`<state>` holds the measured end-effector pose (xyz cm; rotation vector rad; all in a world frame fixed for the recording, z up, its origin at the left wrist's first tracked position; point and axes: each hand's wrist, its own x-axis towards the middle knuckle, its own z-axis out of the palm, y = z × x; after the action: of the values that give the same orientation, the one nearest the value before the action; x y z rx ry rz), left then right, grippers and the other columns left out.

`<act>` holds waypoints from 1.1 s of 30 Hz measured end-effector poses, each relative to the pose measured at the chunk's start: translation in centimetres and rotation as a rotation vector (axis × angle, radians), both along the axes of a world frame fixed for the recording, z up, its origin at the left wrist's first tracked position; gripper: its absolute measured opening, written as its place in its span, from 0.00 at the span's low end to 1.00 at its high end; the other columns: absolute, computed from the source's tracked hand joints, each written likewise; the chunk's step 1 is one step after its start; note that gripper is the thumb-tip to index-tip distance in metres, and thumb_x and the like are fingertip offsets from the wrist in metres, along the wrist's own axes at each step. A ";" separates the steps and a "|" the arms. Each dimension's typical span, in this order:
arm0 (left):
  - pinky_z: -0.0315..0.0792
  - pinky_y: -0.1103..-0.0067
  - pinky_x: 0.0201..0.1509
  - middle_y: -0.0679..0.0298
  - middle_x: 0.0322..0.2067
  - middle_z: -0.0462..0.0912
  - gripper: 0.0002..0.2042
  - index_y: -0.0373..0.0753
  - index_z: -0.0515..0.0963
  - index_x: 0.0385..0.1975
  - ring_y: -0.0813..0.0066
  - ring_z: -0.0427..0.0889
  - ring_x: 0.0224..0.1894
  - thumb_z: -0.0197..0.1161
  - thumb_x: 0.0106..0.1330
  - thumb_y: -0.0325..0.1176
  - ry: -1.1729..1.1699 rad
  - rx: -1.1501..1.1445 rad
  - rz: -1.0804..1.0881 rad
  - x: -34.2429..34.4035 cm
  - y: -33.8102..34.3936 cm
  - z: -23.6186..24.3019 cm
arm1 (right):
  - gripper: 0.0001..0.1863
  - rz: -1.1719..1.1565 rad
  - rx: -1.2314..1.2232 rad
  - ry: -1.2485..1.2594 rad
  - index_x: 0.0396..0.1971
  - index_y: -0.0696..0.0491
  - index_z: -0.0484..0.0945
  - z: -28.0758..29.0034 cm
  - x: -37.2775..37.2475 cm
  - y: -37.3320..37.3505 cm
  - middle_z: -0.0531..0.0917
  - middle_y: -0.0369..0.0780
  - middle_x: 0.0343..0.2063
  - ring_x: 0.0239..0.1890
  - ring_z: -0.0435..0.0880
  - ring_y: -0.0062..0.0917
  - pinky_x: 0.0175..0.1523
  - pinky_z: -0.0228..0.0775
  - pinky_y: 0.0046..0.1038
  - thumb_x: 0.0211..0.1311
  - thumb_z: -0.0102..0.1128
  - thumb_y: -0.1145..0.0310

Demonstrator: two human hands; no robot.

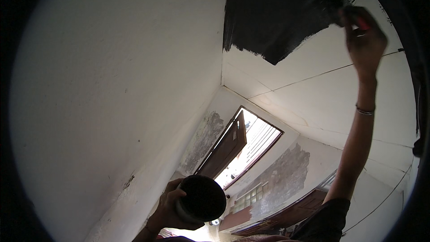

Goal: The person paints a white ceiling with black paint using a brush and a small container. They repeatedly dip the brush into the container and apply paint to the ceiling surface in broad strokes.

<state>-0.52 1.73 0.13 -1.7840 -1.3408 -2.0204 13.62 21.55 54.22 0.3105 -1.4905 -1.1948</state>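
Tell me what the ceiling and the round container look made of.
Ceiling: flat boards or panels, judging by thin straight seams; matte white, partly coated in black paint. Container in the left hand: dark underside, pale band at its side; plastic or metal, too shadowed to tell.
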 end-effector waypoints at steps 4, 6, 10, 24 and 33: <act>0.71 0.52 0.65 0.37 0.63 0.66 0.55 0.53 0.57 0.63 0.36 0.69 0.66 0.91 0.34 0.48 -0.007 0.006 -0.026 0.1 0.3 0.2 | 0.12 -0.167 0.307 0.175 0.46 0.51 0.87 1.2 4.7 -3.1 0.91 0.33 0.41 0.35 0.89 0.15 0.32 0.80 0.12 0.64 0.71 0.65; 0.71 0.52 0.65 0.37 0.63 0.66 0.55 0.53 0.57 0.62 0.36 0.69 0.66 0.91 0.34 0.48 -0.008 0.007 -0.030 0.1 0.4 0.3 | 0.12 -0.208 0.508 0.204 0.46 0.43 0.87 0.4 5.1 -3.2 0.90 0.33 0.40 0.34 0.89 0.15 0.29 0.80 0.13 0.64 0.71 0.60; 0.70 0.51 0.65 0.37 0.63 0.66 0.55 0.53 0.57 0.62 0.36 0.70 0.66 0.91 0.34 0.48 -0.010 0.018 -0.023 0.2 0.2 0.1 | 0.13 -0.297 0.588 0.411 0.50 0.38 0.86 -3.2 1.5 0.5 0.87 0.33 0.42 0.35 0.87 0.16 0.29 0.81 0.15 0.66 0.68 0.62; 0.75 0.53 0.60 0.40 0.60 0.70 0.53 0.52 0.61 0.60 0.36 0.75 0.61 0.91 0.32 0.49 -0.051 -0.035 0.084 0.7 -1.3 -1.6 | 0.11 -0.487 0.308 -0.147 0.31 0.52 0.74 -15.2 -8.8 17.4 0.82 0.45 0.43 0.45 0.89 0.33 0.29 0.85 0.24 0.61 0.66 0.62; 0.76 0.54 0.60 0.40 0.61 0.70 0.53 0.52 0.60 0.60 0.36 0.75 0.62 0.91 0.32 0.49 -0.035 -0.062 0.074 0.2 -1.2 -1.1 | 0.12 -0.123 0.084 -0.151 0.38 0.48 0.84 -7.3 -4.4 8.0 0.86 0.39 0.36 0.33 0.86 0.30 0.32 0.81 0.33 0.52 0.70 0.77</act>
<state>-0.29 0.53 -0.97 -1.7042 -1.4718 -2.0015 9.23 29.58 46.97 0.3772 -1.6111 -1.3588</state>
